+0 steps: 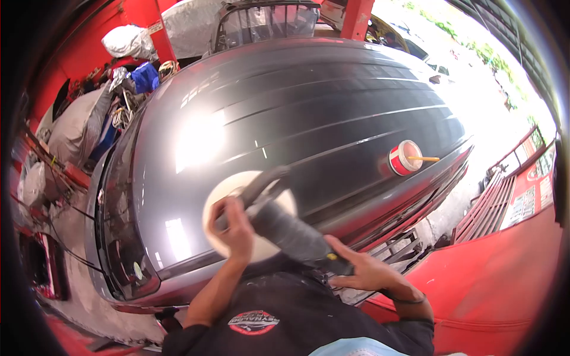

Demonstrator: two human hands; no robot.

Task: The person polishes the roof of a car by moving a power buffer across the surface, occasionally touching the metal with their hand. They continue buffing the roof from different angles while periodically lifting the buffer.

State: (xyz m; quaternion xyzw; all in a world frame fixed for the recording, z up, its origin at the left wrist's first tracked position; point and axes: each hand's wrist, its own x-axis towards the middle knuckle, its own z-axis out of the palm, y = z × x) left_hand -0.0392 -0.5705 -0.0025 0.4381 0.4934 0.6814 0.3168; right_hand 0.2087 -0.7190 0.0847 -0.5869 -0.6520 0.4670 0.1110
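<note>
A dark power polisher (291,231) with a wide, pale round pad (246,249) lies over the near edge of a glossy dark grey vehicle roof (332,136). My left hand (234,228) is closed round the polisher's side handle, above the pad. At the rear end of the tool body, my right hand (362,267) is wrapped round the grip. Right of the polisher, a red and white tub (405,158) with a yellow stick (424,158) in it rests on the roof.
The windshield (122,225) is at the left. Covered items (80,124) and a blue cloth (144,77) stand beyond it. Red pillars (358,18) rise behind the roof. A red panel (487,279) and a slatted metal bench (487,204) are on the right.
</note>
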